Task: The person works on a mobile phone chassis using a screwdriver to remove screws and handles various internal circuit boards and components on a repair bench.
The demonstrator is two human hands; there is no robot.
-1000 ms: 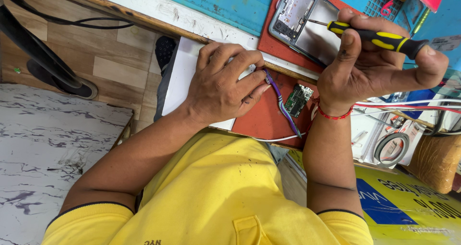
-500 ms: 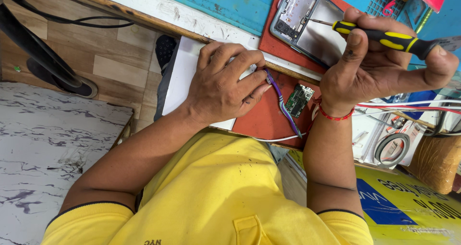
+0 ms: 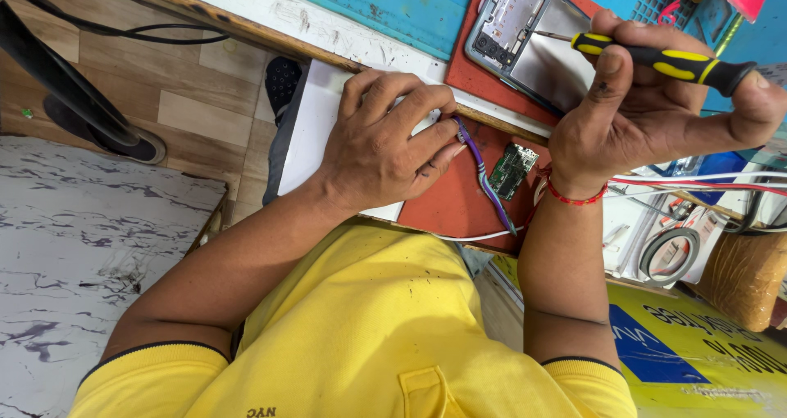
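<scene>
My right hand [image 3: 656, 106] grips a black and yellow screwdriver [image 3: 656, 57], its tip touching the inside of an opened phone [image 3: 525, 37] that lies on a red mat [image 3: 459, 197]. My left hand [image 3: 385, 147] rests on a white open drawer [image 3: 316, 131] below the bench edge, fingers curled around purple tweezers [image 3: 484, 176] that point down over the red mat. A small green circuit board [image 3: 512, 170] lies on the mat just right of the tweezers.
A blue work mat [image 3: 410, 8] covers the bench behind the phone. Red and white cables [image 3: 697, 184] run to the right. A roll of tape [image 3: 676, 254] and a yellow box [image 3: 697, 344] sit lower right. A marble-patterned surface [image 3: 74, 262] is at left.
The view has shifted slightly; the screwdriver hand has moved a little up and right over the phone. The left hand stays put on the drawer.
</scene>
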